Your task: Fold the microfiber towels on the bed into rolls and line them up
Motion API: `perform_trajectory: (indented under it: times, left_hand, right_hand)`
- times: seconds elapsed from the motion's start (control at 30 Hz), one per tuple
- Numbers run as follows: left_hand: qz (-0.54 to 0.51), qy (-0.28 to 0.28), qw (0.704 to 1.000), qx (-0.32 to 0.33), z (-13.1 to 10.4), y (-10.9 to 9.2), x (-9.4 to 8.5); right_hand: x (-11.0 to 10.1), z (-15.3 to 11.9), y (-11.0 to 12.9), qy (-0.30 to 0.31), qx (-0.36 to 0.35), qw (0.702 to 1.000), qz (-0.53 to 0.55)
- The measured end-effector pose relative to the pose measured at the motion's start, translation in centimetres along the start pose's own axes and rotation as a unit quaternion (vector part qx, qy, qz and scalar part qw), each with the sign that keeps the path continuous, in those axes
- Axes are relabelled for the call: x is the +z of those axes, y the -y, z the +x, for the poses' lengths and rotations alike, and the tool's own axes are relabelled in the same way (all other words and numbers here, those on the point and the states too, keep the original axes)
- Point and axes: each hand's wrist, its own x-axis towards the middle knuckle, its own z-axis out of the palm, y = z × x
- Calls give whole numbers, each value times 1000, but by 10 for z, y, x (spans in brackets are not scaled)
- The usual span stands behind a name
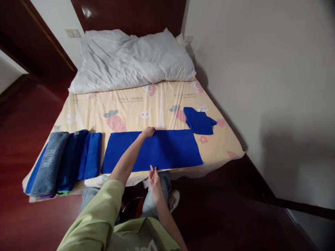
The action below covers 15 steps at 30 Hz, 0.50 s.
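Keeping the blue cloth [157, 150] smooth and its edges straight is likely helping; it is lying flat on the bed [146, 99], mid-frame. The left hand [149, 131] is curling its fingers at the top edge. The right hand [155, 177] is reaching the bottom edge, fingertips slightly apart. Whether either is pinching, I cannot tell.

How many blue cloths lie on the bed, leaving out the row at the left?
2: the long cloth, with the left hand at its far edge, and the small shirt-shaped piece by its far right corner. Any under the pale bedding would be hidden.
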Motion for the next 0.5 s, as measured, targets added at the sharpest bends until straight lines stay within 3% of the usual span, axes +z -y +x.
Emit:
perform_trajectory:
  times: [0.23, 0.4, 0.5]
  left_hand:
    - [-36, 50, 995, -80, 45, 5, 13]
    - [-69, 100, 987, -109, 50, 4, 11]
    - [-83, 95, 985, -114, 48, 5, 9]
  right_hand:
    - [-3, 1, 4, 4, 39, 999, 4]
    - [-2, -1, 6, 18, 44, 999, 15]
    - [-3, -4, 4, 6, 47, 998, 43]
